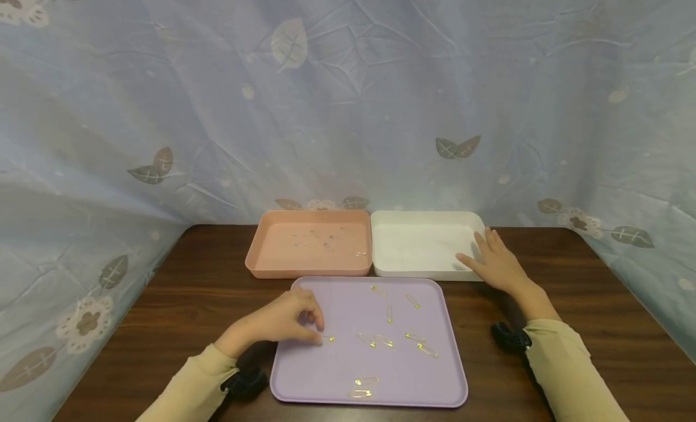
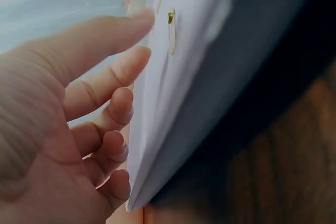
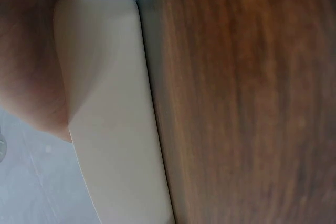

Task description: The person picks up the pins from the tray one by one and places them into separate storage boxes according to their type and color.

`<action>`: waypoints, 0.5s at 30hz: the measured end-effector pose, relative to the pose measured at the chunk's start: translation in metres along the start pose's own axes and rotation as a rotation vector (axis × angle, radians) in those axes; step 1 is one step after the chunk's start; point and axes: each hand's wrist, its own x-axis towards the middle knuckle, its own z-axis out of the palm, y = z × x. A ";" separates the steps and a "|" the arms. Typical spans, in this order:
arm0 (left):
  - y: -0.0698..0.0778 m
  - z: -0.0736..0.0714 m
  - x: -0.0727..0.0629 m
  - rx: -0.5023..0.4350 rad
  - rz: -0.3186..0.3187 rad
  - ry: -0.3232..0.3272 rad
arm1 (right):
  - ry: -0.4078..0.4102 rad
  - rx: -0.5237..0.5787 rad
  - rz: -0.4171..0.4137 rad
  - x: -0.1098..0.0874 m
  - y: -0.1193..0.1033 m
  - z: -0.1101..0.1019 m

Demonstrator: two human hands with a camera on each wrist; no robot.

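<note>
On the lilac tray (image 1: 348,373) lie several gold-headed safety pins (image 1: 389,314). My left hand (image 1: 288,319) is low over the tray's left side, its thumb tip right at a safety pin (image 1: 329,338). Seen from the left wrist, the left thumb and forefinger (image 2: 137,59) stand apart with nothing between them, and the other fingers are bent. Another safety pin (image 2: 172,32) shows beyond the thumb. My right hand (image 1: 497,263), fingers spread, rests at the right rim of the white tray (image 1: 424,271). The right wrist view shows its outer wall (image 3: 110,108) beside the palm.
A pink tray (image 1: 310,273) holding several safety pins (image 1: 328,246) stands behind the lilac tray, against the white tray's left side. All three trays are on a dark wooden table (image 1: 179,289). A patterned cloth (image 1: 348,107) hangs behind it.
</note>
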 end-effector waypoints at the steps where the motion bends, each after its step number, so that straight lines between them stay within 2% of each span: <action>1: 0.000 0.000 0.000 -0.001 0.000 -0.003 | -0.001 0.002 0.000 0.000 -0.001 0.000; 7: 0.000 0.003 -0.001 0.007 0.026 -0.008 | -0.003 0.007 0.005 -0.002 -0.006 -0.003; 15: 0.001 0.004 -0.002 0.014 0.019 -0.033 | -0.010 0.002 0.011 -0.001 -0.005 -0.001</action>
